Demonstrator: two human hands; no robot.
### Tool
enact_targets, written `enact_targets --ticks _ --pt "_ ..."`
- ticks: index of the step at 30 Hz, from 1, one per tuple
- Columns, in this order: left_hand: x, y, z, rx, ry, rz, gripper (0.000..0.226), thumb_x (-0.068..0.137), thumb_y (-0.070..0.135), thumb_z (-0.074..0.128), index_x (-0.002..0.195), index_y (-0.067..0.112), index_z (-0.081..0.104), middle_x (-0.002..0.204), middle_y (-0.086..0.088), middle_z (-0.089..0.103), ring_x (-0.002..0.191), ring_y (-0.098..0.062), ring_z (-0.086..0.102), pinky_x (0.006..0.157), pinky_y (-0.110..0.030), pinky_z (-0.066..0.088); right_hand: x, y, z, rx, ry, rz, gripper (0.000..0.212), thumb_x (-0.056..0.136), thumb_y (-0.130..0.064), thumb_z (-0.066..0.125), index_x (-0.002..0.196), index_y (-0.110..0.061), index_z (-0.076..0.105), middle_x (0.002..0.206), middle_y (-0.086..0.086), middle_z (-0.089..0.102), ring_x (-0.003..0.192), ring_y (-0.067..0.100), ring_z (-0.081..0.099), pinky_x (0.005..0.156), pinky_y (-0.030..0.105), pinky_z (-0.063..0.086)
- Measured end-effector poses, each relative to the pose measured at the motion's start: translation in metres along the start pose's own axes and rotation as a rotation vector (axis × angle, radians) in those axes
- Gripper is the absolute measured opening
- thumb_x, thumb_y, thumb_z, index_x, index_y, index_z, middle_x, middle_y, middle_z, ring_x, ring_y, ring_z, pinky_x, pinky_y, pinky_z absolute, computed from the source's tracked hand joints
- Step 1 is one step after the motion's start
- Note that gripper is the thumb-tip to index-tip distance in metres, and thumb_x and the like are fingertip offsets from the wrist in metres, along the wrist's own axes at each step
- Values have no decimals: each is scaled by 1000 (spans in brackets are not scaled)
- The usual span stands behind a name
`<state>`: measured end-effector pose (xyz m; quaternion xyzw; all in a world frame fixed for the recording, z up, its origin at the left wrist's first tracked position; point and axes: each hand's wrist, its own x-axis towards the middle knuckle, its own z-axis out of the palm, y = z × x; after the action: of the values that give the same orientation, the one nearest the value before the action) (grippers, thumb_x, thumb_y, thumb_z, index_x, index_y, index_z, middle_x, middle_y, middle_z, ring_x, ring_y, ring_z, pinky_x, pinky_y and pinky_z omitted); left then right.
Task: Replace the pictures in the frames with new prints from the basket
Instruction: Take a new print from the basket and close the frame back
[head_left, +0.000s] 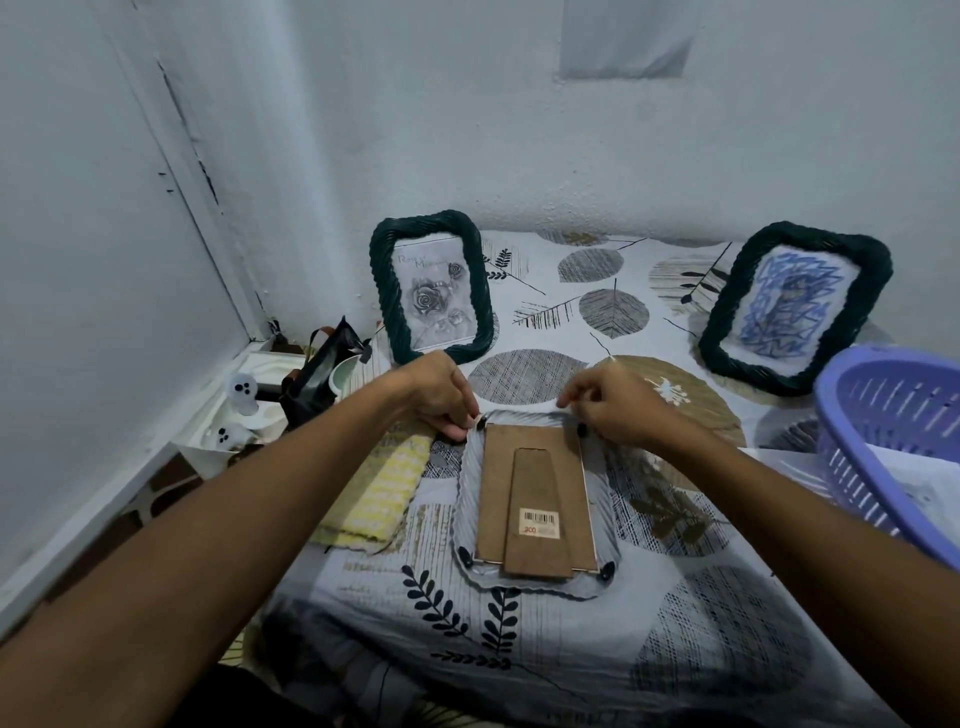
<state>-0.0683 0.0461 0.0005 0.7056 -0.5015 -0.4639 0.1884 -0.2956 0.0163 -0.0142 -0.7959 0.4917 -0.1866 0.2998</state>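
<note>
Face-down frame (535, 499) at centre | left hand (436, 397) pinches the 11 o'clock clip, right hand (618, 410) the 1 o'clock clip | basket (883, 441) at 3 o'clock | risk: a forced clip may snap, or the backing board (535, 483) may slip.
</note>
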Motion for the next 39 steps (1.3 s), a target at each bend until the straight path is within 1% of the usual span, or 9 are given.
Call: enact_targets --ticks 6,8,13,17,21,28,34,36,39 --pt "4 -4 1 -22 36 5 32 79 -17 65 85 8 47 71 -18 64 48 -20 66 56 -34 58 22 -37 14 72 -317 -185 32 91 -10 45 104 -3 72 107 4 68 85 -2 54 79 16 41" --pt "7 -6 2 -28 44 -3 39 76 -18 67 87 12 43 65 -16 64 51 -23 67 67 -42 58 30 -38 22 65 -361 -194 41 88 -19 40 107 1 70 109 5 69 81 -4 55 72 3 40" --pt "10 -9 2 -56 50 -24 46 74 -19 68 90 14 40 66 -16 62 53 -25 67 77 -50 57 46 -45 32 272 -481 12 64 101 -33 20 102 7 70 97 15 69 71 11 44 63 19 37" --pt "11 -10 2 -71 51 -45 47 74 -18 68 89 15 39 50 -10 63 52 -24 66 87 -54 53 49 -53 27 184 -513 -8 63 103 -35 23 103 7 70 74 -2 63 62 9 37 48 10 33" --pt "10 -8 5 -77 70 -42 44 75 -18 67 88 14 39 70 -16 61 54 -24 68 81 -53 56 53 -51 27 154 -500 -50 43 100 -27 40 100 2 72 59 -15 63 57 3 42 50 9 33" --pt "6 -5 7 -94 81 -36 44 75 -20 66 84 13 38 76 -19 58 49 -23 67 62 -45 58 56 -45 32 186 -497 -60 42 99 -20 36 95 1 72 95 7 69 69 7 46 57 12 36" --pt "-1 -9 5 -185 57 -14 47 70 -20 71 87 11 41 75 -15 57 48 -23 66 55 -37 59 59 -36 34 206 -499 -92 44 96 -12 31 93 -4 74 92 -1 71 71 -2 56 60 7 39" --pt "-6 -8 4 -187 32 -9 52 65 -18 76 90 10 41 75 -16 60 54 -26 67 57 -36 60 60 -31 35 224 -500 -91 44 95 -15 32 90 -8 75 95 -1 73 78 3 58 68 13 41" --pt "-9 -7 8 -155 30 20 59 61 -18 79 95 10 40 83 -21 61 67 -33 67 61 -41 60 60 -29 36 234 -498 -107 45 94 -13 32 91 -6 76 89 -5 73 71 -5 59 65 11 41"
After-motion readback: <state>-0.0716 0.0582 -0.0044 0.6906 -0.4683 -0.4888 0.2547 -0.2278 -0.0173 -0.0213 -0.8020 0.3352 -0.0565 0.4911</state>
